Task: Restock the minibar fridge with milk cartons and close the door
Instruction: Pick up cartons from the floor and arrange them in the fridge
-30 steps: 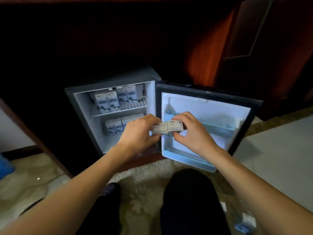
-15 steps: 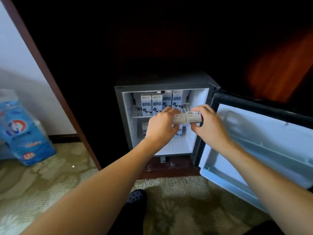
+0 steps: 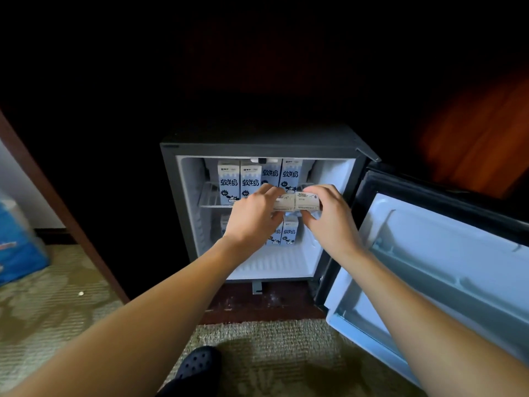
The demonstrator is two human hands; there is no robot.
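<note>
The small grey minibar fridge [image 3: 171, 196] stands open, its door [image 3: 446, 253] swung out to the right. Several blue-and-white milk cartons [image 3: 228, 181] line the upper wire shelf, and more cartons [image 3: 289, 232] stand on the fridge floor behind my hands. My left hand [image 3: 253, 217] grips one carton [image 3: 283, 202] and my right hand [image 3: 329, 216] grips another carton [image 3: 308, 201]. The two held cartons are pressed side by side, tops toward me, in front of the fridge opening at shelf height.
Dark wooden cabinet walls surround the fridge. A blue package [image 3: 17, 245] sits on the patterned carpet [image 3: 57, 310] at the far left. A dark shoe [image 3: 200, 365] shows at the bottom. The door's inner racks [image 3: 429, 270] hold nothing.
The view has swung left and closer, bringing the fridge interior to the centre. Both hands moved with the two cartons from in front of the door to in front of the shelves.
</note>
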